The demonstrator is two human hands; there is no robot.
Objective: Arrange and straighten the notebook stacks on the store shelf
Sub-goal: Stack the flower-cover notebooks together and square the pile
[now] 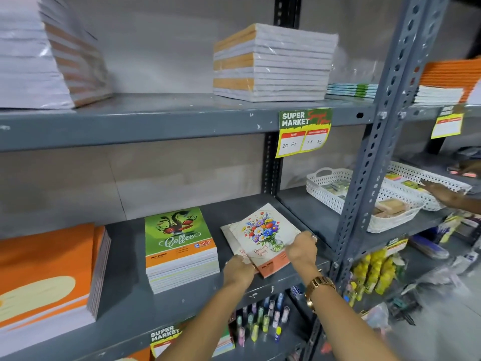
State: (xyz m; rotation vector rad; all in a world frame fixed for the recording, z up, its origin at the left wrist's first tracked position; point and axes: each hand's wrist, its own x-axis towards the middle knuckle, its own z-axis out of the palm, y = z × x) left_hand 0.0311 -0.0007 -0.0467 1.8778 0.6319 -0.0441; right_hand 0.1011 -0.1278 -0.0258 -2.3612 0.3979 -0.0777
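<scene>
Two thin flower-cover notebooks [263, 231] lie skewed on the middle grey shelf [125, 293], the top one turned against the one below. My left hand [238, 270] grips their near left corner. My right hand [302, 247] grips the right edge of the top one. To their left stands a neat stack of green "Coffee" notebooks [179, 247]. Further left sits a big stack of orange notebooks [44, 277]. On the upper shelf stand a wrapped stack of notebooks [273, 65] and another wrapped stack [39, 53] at the far left.
A slotted grey upright [369, 162] bounds the shelf on the right. Beyond it are white baskets [335, 191] with small items, and another person's hand [440, 192] reaches in there. A price tag [303, 131] hangs from the upper shelf. Pens stand on the shelf below [260, 321].
</scene>
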